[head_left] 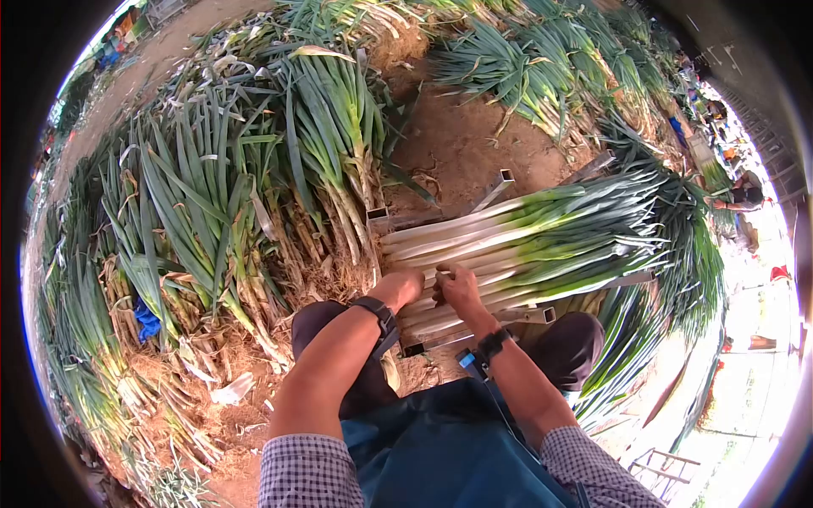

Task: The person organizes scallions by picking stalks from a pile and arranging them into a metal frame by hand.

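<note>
A thick bundle of green onions [525,233] lies in front of me, white stems to the left and green leaves to the right. My left hand [401,289] is over the white root ends with its fingers curled closed. Just right of it, my right hand [458,289] has bent fingers drawn together low over the white stems. Whatever either hand grips is hidden beneath the fingers. A frame of square metal tubes [527,316] holds the bundle, its open tube ends showing around the stems.
Untrimmed green onions with dry roots [203,195] stand packed on the left. More piles of green onions [542,68] lie at the back right. My knees [569,349] flank the frame. A blue scrap [146,321] sits among the left stalks. Another person [747,193] is at the far right.
</note>
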`<action>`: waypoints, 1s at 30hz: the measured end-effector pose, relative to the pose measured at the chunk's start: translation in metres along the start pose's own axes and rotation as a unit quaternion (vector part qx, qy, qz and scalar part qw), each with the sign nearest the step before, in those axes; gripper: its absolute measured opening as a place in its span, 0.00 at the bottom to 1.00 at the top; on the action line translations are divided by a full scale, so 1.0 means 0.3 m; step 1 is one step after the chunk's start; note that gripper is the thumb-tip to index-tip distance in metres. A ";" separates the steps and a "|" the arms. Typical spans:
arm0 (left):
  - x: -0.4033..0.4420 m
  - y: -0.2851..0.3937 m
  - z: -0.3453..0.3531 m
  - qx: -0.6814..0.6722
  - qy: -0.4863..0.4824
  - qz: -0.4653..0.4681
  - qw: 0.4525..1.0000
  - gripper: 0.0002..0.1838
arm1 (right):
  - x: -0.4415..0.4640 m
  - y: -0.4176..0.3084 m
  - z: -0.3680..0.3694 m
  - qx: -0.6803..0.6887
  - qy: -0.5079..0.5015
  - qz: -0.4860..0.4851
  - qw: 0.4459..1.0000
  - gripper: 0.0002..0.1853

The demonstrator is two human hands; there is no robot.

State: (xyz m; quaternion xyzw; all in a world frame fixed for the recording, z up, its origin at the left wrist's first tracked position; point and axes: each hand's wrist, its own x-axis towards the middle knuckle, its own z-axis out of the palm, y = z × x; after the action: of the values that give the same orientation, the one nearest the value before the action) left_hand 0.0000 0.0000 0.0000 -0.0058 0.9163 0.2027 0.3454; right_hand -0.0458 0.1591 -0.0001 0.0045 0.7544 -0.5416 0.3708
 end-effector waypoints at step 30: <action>-0.047 -0.047 -0.150 0.195 0.004 -0.055 0.979 0.12 | 0.139 0.127 0.106 -0.065 -0.001 -0.180 0.982 0.13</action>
State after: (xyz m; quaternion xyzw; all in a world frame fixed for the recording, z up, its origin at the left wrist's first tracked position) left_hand -0.0154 -0.0317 0.0344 0.0107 0.9378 0.0004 0.3470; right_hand -0.0429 0.1323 -0.0591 -0.1560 0.7763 -0.5488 0.2679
